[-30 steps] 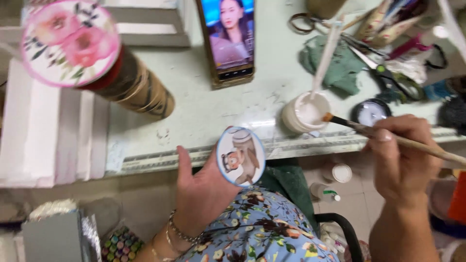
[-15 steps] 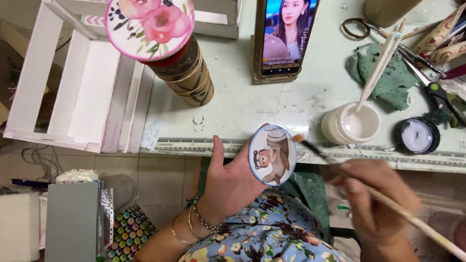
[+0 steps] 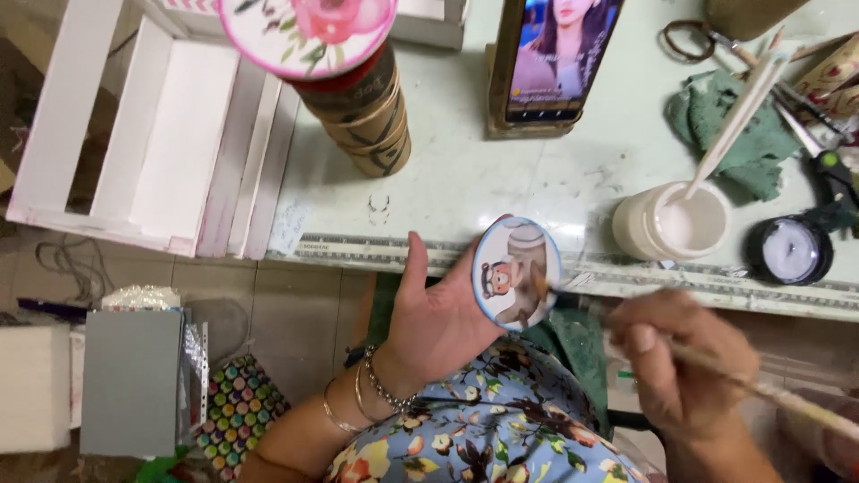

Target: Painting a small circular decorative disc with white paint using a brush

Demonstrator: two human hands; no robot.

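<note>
At centre frame the left hand (image 3: 438, 322) grips a small round blue-rimmed disc with a cartoon picture (image 3: 515, 273). The right hand (image 3: 680, 367), closed around a thin wooden paintbrush (image 3: 716, 362), has come away from the white glue pot (image 3: 671, 224); its bristles now touch the disc's right edge.

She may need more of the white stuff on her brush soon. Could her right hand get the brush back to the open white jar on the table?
Probably yes. The right hand holds the brush just below the table edge, and the white jar stands open near that edge with only a stick leaning in it.
</note>
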